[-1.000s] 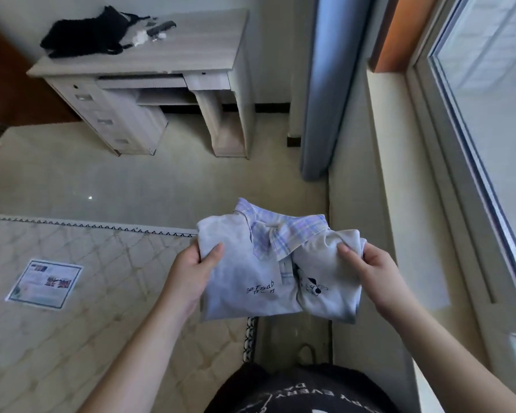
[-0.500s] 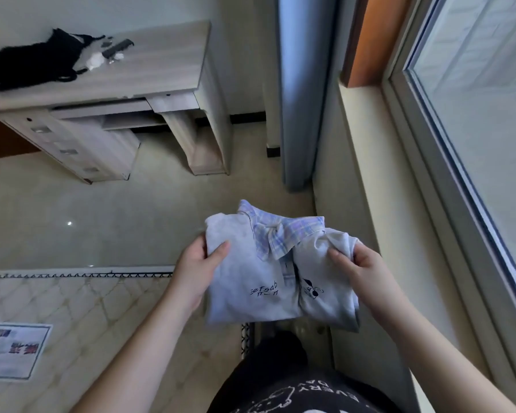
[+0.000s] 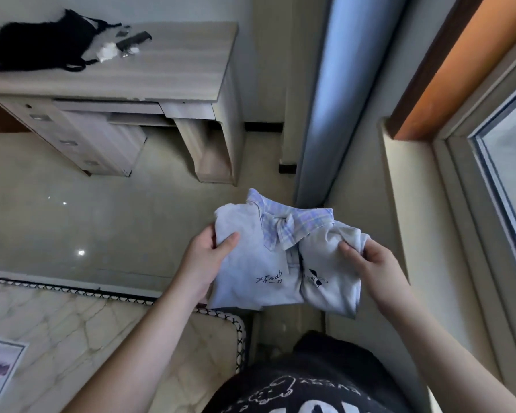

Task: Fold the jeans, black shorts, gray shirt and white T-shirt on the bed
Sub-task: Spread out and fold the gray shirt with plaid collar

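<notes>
Pale grey-white cotton with a lilac plaid collar makes up the folded shirt [image 3: 283,260], which is held in the air above the floor, just past the corner of the bed [image 3: 108,332] and in front of the person's dark printed top [image 3: 310,389]. The left hand [image 3: 204,257] grips the left edge, thumb on the front and fingers [image 3: 209,234] curled behind; the right hand [image 3: 370,263] pinches the bunched right edge, thumb pressed on top.

Judged from its compact, squared shape, this garment is taken to be folded already, with only the setting down left. Whether it counts as the gray shirt or the white T-shirt cannot be told. No jeans or other task garments are seen on the visible part of the bed, so how many pieces are done cannot be judged. A black garment [image 3: 39,46] lies on the worktop [image 3: 167,67]; whether it is the black shorts cannot be told.

Dark lettering on the chest is partly legible, roughly "sab", beside a small dark emblem. On the person's top "EVERY" is read upside down. A printed label [image 3: 0,368] on the mattress is blurred.
</notes>
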### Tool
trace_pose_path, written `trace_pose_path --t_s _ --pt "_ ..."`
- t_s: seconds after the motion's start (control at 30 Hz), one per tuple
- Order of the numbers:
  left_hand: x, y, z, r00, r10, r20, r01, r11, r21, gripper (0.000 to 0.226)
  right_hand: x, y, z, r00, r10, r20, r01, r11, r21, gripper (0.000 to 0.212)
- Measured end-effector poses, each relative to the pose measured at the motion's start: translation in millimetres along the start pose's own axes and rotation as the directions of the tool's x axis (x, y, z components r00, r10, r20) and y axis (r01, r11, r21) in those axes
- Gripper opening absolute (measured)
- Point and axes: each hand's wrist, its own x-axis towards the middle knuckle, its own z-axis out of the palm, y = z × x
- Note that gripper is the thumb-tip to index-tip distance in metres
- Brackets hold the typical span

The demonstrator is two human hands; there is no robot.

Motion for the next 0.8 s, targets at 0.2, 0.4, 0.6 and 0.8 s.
trace_pose_path --t_s 0.2,0.4,0.6,0.8 --pt "42.4 12.5 -6.2 0.994 0.010 -0.109 -0.010 1.000 -0.007 0.017 80.3 -31.3 13.4 0.995 -0.044 0.086 0.047 0.998 -0.032 0.026" --pt "98.5 12.9 -3.2 0.958 -0.032 -0.285 0.019 0.999 -0.048 0.019 192.6 -45.9 37.5 0.962 -0.072 0.262 0.104 0.989 -0.107 0.046" --pt "161.9 36.9 2.9 0.893 -0.042 -0.448 0.079 0.995 0.064 0.018 300.9 -83.2 56.2 0.926 -0.085 0.368 0.129 0.987 -0.096 0.050" --pt "218.7 76.8 -8.3 0.865 0.022 -0.502 0.019 0.997 0.077 0.038 386.3 -138.7 81.4 0.891 -0.102 0.443 0.157 0.984 -0.089 0.054"
